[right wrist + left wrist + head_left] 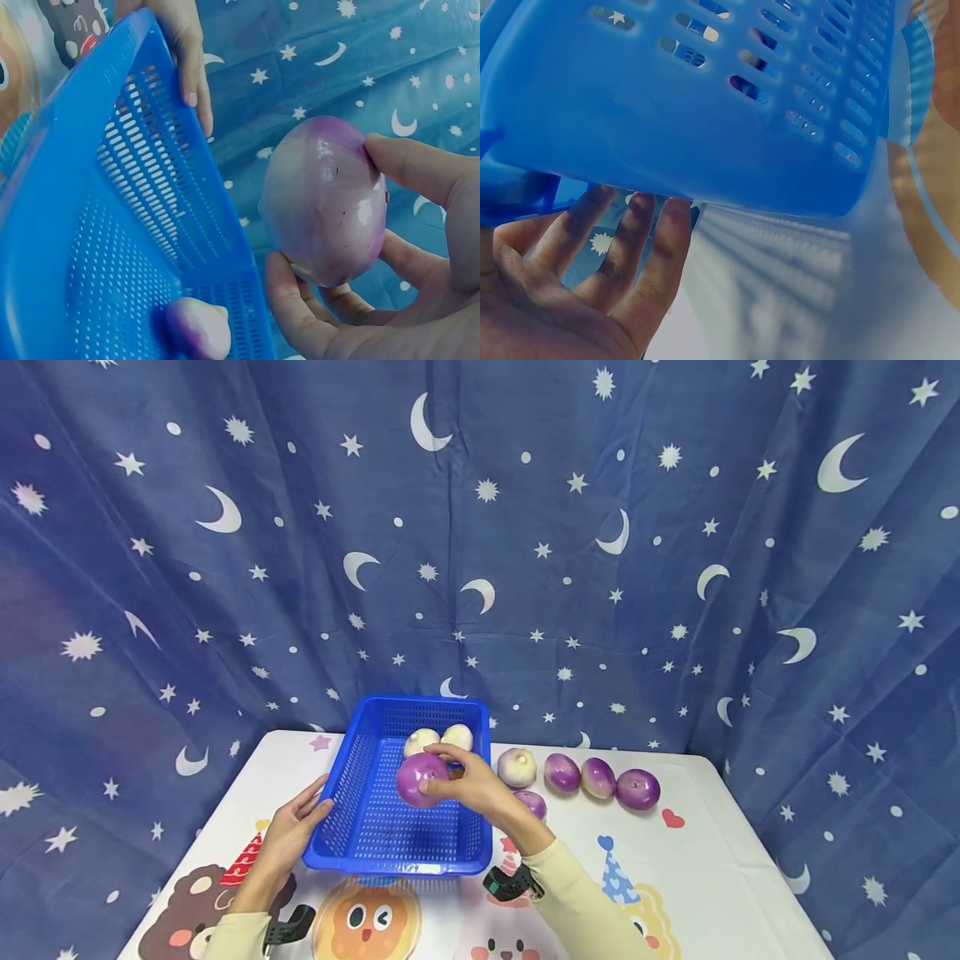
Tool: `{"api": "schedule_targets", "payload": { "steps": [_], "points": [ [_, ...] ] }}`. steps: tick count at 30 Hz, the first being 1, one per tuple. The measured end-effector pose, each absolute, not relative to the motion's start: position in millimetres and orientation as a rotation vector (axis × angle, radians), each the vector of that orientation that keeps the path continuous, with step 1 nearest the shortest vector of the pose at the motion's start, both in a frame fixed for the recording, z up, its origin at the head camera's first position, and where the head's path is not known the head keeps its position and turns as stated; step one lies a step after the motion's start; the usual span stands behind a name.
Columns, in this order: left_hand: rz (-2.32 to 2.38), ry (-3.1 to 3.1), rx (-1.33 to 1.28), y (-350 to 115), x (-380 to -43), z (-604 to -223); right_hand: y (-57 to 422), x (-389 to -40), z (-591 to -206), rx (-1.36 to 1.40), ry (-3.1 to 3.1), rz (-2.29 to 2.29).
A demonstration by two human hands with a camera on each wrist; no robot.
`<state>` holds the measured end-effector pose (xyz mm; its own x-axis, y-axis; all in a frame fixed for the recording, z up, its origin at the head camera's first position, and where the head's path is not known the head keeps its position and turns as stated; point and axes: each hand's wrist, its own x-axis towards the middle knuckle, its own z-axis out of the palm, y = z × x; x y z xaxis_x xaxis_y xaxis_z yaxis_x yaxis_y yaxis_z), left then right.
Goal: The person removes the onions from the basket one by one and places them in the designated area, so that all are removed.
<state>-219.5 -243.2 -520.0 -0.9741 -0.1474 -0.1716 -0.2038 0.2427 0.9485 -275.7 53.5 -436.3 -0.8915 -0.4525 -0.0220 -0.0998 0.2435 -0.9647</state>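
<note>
My right hand (472, 785) holds a purple onion (422, 779) over the blue basket (397, 867), its thumb and fingertips around the sides. The right wrist view shows that onion (326, 199) as glossy, with a paler face. At the basket's left side, my left hand (288, 835) touches the rim with fairly straight fingers. Seen from the left wrist, its fingertips (676, 214) lie against the edge of the basket's wall (667, 127). Inside the basket, at the far end, sit two whitish onions, one on the left (420, 742) and one on the right (458, 737).
Right of the basket lie several more onions: a pale one (517, 768), a purple one (531, 803) partly behind my right arm, and a row ending at a dark purple one (637, 789). The white tablecloth (720, 860) has cartoon prints. A starry blue curtain (525, 568) hangs behind.
</note>
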Motion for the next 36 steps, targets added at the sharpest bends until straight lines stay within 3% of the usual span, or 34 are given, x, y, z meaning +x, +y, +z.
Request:
{"api": "schedule_targets", "payload": {
  "steps": [36],
  "points": [
    [1.892, 2.416, -0.350, -245.3, -222.2, -520.1, 163.8, -249.2, -454.1, -0.289, 2.490, -1.713]
  ]
}}
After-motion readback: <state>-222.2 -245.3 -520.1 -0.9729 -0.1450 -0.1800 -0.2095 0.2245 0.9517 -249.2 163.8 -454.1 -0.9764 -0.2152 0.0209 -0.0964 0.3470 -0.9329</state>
